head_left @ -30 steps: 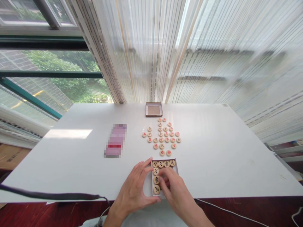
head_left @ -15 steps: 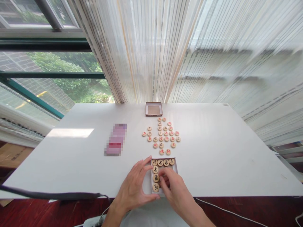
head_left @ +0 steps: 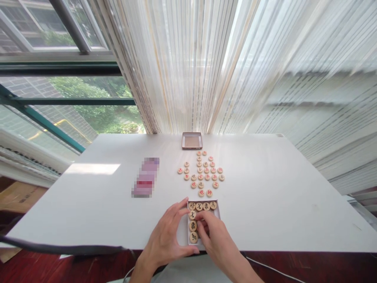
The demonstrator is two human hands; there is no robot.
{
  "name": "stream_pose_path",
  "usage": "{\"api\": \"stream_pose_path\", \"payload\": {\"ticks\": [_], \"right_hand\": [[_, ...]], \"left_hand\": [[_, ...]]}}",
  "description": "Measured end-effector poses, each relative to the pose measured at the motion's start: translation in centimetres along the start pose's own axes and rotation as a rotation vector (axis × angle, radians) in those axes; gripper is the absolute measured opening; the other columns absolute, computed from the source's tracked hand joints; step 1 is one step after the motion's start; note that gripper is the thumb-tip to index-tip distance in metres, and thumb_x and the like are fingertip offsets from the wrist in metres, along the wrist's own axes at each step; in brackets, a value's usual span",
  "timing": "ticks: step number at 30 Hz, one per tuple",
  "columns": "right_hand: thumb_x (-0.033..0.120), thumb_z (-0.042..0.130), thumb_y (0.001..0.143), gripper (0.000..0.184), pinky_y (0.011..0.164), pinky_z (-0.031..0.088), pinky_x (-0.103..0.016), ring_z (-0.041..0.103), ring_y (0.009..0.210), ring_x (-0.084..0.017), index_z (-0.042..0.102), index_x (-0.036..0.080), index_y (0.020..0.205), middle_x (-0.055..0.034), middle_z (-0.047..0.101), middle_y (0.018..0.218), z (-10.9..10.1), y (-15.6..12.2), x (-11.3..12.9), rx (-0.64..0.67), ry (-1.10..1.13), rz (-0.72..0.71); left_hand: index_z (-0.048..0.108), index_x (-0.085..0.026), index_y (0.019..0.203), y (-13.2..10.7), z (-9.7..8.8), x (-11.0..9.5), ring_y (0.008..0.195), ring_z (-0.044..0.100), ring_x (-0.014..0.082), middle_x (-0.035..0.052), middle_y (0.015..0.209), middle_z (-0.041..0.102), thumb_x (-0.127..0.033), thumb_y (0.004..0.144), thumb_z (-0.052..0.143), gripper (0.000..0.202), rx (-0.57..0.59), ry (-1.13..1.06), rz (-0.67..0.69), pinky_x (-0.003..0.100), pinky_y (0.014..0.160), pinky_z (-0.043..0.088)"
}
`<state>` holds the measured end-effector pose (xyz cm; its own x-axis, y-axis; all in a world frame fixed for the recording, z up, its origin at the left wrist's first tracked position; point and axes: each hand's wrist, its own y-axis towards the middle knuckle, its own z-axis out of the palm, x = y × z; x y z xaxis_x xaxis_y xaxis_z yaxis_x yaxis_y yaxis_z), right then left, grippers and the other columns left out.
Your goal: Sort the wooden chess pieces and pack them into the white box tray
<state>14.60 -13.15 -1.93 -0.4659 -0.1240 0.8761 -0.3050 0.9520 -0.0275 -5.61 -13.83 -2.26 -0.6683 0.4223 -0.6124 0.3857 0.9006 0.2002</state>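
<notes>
A small white box [head_left: 218, 210] sits at the table's near edge, holding several round wooden chess pieces [head_left: 199, 206] with black characters along its far and left sides. My left hand [head_left: 167, 236] rests against the box's left wall, fingers spread, thumb at the near corner. My right hand [head_left: 213, 236] lies over the box's inside, its fingers curled down among the pieces; what they pinch is hidden. Farther out on the table lies a loose cluster of pieces [head_left: 203, 173] with red and black characters.
A brown box lid [head_left: 192, 140] lies at the far middle of the white table [head_left: 279, 196]. A blurred pink rectangular thing [head_left: 145, 177] lies to the left. Striped curtains hang behind, with a window at the left. A dark cable [head_left: 59, 248] runs along the near-left edge.
The view has tilted slightly, shifting everything down in the picture. My right fingers have crept a little toward the box's upper left; my left hand stays against the box.
</notes>
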Motion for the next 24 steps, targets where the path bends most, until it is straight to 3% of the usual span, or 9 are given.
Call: {"api": "stream_pose_path", "payload": {"ticks": [4, 8, 12, 15, 19, 24], "right_hand": [[0.021, 0.046, 0.099, 0.017, 0.070, 0.054, -0.030, 0.067, 0.078, -0.019, 0.061, 0.022, 0.104, -0.0052, 0.069, 0.093, -0.4, -0.3, 0.4, -0.014, -0.016, -0.019], [0.029, 0.049, 0.099, 0.017, 0.063, 0.054, -0.028, 0.067, 0.072, -0.018, 0.063, 0.024, 0.107, -0.0036, 0.071, 0.088, -2.7, -0.5, 0.6, -0.054, -0.036, -0.005], [0.040, 0.052, 0.098, 0.023, 0.056, 0.053, -0.028, 0.069, 0.082, -0.022, 0.067, 0.023, 0.106, -0.0082, 0.074, 0.099, -7.3, 1.8, -0.7, -0.175, -0.104, -0.046], [0.042, 0.055, 0.096, 0.025, 0.069, 0.056, -0.033, 0.069, 0.085, -0.023, 0.069, 0.022, 0.103, -0.0086, 0.075, 0.100, -11.4, 5.6, -2.6, -0.312, -0.158, -0.109], [0.044, 0.059, 0.091, 0.026, 0.074, 0.055, -0.033, 0.070, 0.078, -0.020, 0.070, 0.021, 0.097, -0.0072, 0.076, 0.095, -15.3, 11.2, -5.1, -0.398, -0.144, -0.105], [0.045, 0.056, 0.091, 0.031, 0.079, 0.055, -0.035, 0.072, 0.081, -0.021, 0.069, 0.018, 0.098, -0.0096, 0.076, 0.094, -16.4, 15.3, -8.1, -0.470, -0.094, -0.074]], "left_hand": [[0.048, -0.028, 0.136, -0.1, 0.0, 0.1, 0.142, 0.043, 0.0346, 0.0128, 0.157, 0.040, -0.050, 0.078, 0.076, 0.069, -0.028, -0.076, -0.016, 0.056, 0.113, 0.045], [0.051, -0.025, 0.130, 1.6, -0.4, -0.3, 0.140, 0.047, 0.0301, 0.0134, 0.150, 0.049, -0.041, 0.098, 0.052, 0.036, -0.240, -0.241, -0.065, 0.052, 0.114, 0.043], [0.059, -0.023, 0.113, 6.5, -2.3, -0.8, 0.125, 0.060, 0.0259, 0.0107, 0.131, 0.063, -0.032, 0.099, 0.052, 0.017, -0.528, -0.306, -0.012, 0.047, 0.108, 0.048], [0.063, -0.020, 0.106, 11.5, -4.7, -0.4, 0.109, 0.067, 0.0230, 0.0094, 0.112, 0.070, -0.034, 0.098, 0.057, 0.017, -0.645, -0.352, 0.021, 0.040, 0.097, 0.054], [0.064, -0.017, 0.106, 17.9, -7.4, 0.9, 0.095, 0.071, 0.0202, 0.0094, 0.100, 0.074, -0.042, 0.097, 0.057, 0.028, -0.558, -0.341, 0.007, 0.036, 0.093, 0.056], [0.071, -0.018, 0.098, 22.1, -8.3, 2.4, 0.086, 0.072, 0.0198, 0.0070, 0.093, 0.077, -0.048, 0.095, 0.056, 0.033, -0.339, -0.278, 0.022, 0.034, 0.085, 0.057]]}}
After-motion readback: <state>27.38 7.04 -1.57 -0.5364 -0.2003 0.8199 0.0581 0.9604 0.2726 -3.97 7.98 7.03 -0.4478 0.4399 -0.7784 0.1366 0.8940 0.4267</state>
